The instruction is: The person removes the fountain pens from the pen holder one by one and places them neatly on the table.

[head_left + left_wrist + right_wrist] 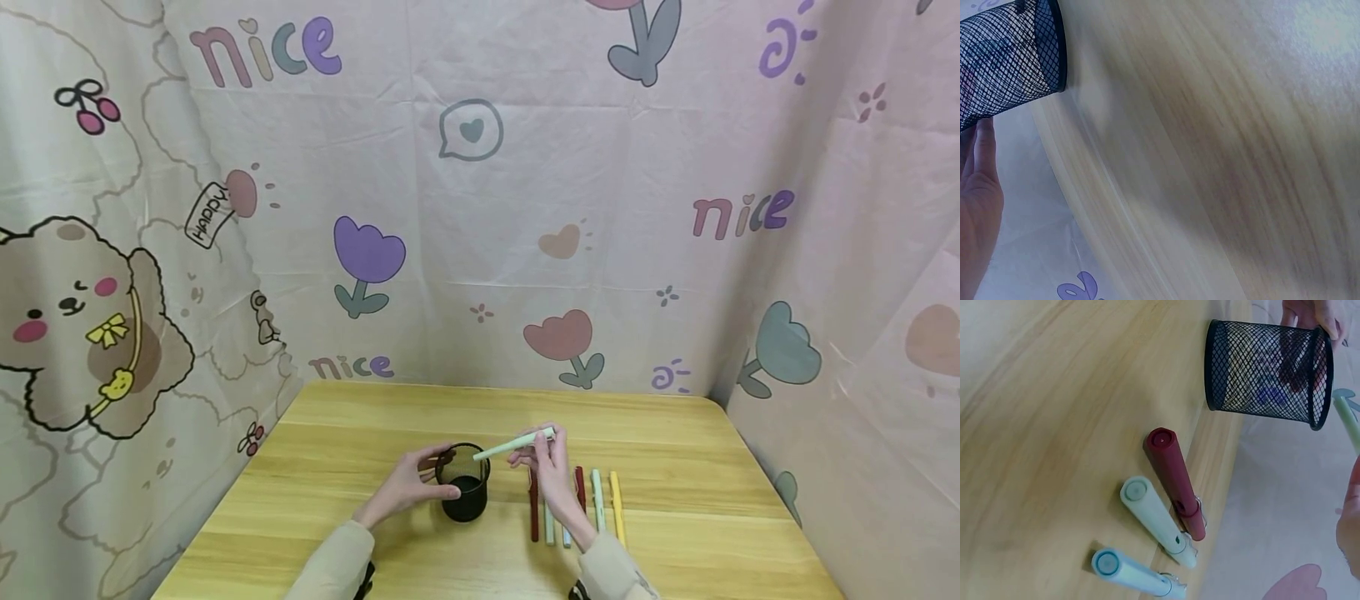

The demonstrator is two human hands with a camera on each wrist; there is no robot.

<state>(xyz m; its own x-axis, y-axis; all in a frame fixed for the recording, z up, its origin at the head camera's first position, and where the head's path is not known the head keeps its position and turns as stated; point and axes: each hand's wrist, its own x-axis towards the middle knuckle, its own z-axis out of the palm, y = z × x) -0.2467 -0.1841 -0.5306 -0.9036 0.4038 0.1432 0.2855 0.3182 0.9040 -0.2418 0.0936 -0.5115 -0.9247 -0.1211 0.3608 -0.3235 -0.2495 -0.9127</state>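
A black mesh pen holder (467, 503) stands upright on the table, also visible in the right wrist view as a mesh cylinder (1266, 372). My left hand (411, 485) grips it from the left, thumb across the near side and fingers behind the rim. My right hand (553, 477) pinches a pale green pen (516, 443) by its far end. The pen slants down to the left, and its lower end overlaps the holder's mouth in the head view. In the left wrist view, the left fingers (985, 150) are against the mesh.
Right of the holder, pens lie in a row: a dark red pen (534, 510), a light green one (1157, 515), a light blue one (1132, 573), then another red, a green (597, 498) and a yellow pen (617, 506). A printed curtain (480, 208) hangs behind the wooden table (675, 450).
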